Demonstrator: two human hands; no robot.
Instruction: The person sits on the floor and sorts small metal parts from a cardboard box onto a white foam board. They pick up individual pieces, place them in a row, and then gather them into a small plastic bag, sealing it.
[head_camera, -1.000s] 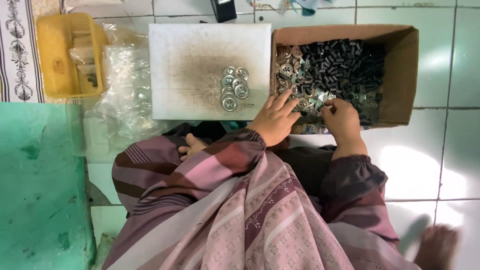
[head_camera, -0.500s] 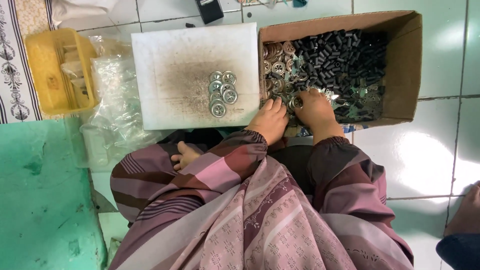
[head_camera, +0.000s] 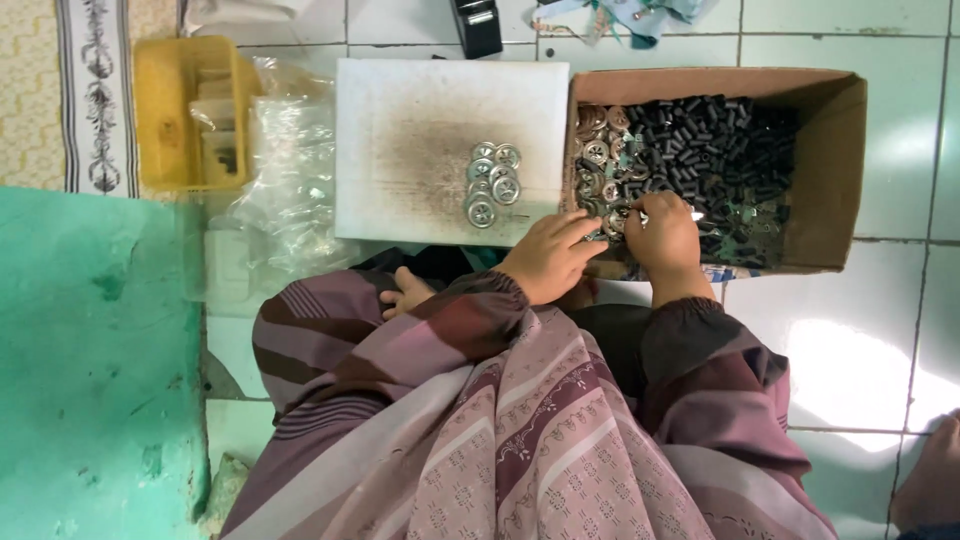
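My left hand (head_camera: 550, 255) and my right hand (head_camera: 665, 235) reach into the near left corner of a cardboard box (head_camera: 835, 170). The box holds several small black cylinders (head_camera: 720, 140) and silver round discs (head_camera: 598, 150). My right hand curls over a small silvery part at its fingertips. The fingers of my left hand lie at the box's edge among the discs; whether they hold one is hidden. Left of the box lies a white board (head_camera: 420, 140) with a cluster of several silver discs (head_camera: 490, 185) on it.
A yellow tray (head_camera: 185, 110) and crumpled clear plastic bags (head_camera: 290, 170) lie to the left on the tiled floor. A green mat (head_camera: 90, 350) covers the lower left. A black object (head_camera: 478, 25) sits beyond the board. Someone else's foot (head_camera: 930, 480) shows at the bottom right.
Both hands stay in the box's near left corner. They came together half a second ago and now sit slightly apart. The view has shifted a little.
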